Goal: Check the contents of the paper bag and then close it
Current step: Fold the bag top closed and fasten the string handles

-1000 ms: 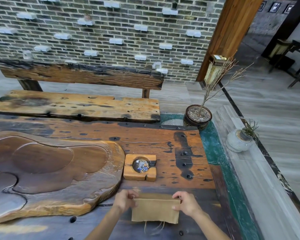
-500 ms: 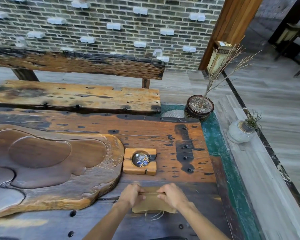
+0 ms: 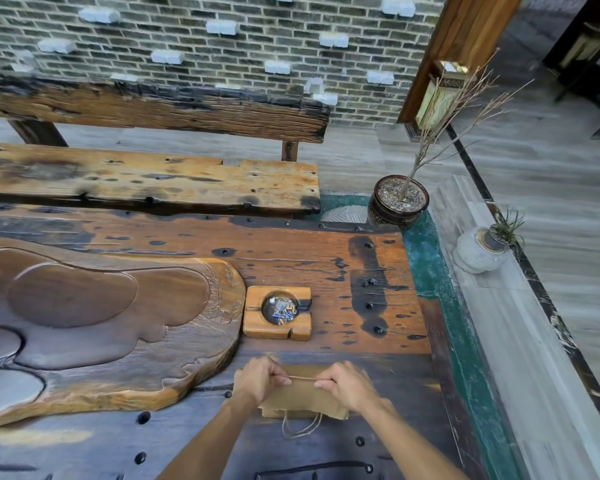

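A small brown paper bag point(image 3: 302, 398) lies flat on the dark wooden table point(image 3: 326, 265), near its front edge. My left hand point(image 3: 257, 379) and my right hand point(image 3: 347, 384) rest on the bag's two sides. Between their pinched fingers a thin twine handle point(image 3: 300, 377) is stretched straight across the bag. A second loop of twine point(image 3: 300, 427) hangs loose from the bag's near edge. The bag's inside is hidden.
A square wooden ashtray point(image 3: 278, 313) with butts sits just behind the bag. A large carved wooden tea tray point(image 3: 94, 327) fills the left. Beyond the table stands a wooden bench point(image 3: 153, 181). At the right are a potted dry twig point(image 3: 399, 199) and a white vase point(image 3: 478, 251) on a stone ledge.
My hands moved inward from the bag's outer edges toward its middle and now pinch the twine handle taut. The bag looks flatter and narrower.
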{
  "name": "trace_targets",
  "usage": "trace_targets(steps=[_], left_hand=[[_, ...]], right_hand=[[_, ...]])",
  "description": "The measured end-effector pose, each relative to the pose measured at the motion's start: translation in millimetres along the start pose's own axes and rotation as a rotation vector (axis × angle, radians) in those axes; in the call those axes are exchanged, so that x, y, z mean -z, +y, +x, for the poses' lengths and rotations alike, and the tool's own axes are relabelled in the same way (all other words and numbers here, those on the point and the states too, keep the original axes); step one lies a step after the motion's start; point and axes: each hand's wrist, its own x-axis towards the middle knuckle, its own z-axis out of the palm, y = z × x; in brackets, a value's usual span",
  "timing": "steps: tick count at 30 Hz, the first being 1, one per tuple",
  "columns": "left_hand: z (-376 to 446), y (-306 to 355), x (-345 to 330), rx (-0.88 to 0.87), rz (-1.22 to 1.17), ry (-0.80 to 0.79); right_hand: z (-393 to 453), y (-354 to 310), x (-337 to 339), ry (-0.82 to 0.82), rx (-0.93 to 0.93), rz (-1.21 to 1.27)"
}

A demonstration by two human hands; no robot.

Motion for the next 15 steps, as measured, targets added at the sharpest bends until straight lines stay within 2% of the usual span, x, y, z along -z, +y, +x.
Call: trace_targets(steps=[6, 10, 15], left_hand=[[-2.0, -11.1, 5.5, 0.036, -0.091, 0.012], [-5.2, -34.9, 8.8, 0.020, -0.149, 0.033], [-11.6, -75.1, 7.8, 0.078, -0.257, 0.135]], right_hand=[[-1.2, 35.5, -1.9, -0.011, -0.112, 0.188], [-4.9, 49.7, -2.1, -0.010, -0.100, 0.292], [-15.8, 70.8, 4.0, 0.068, -0.157, 0.388]])
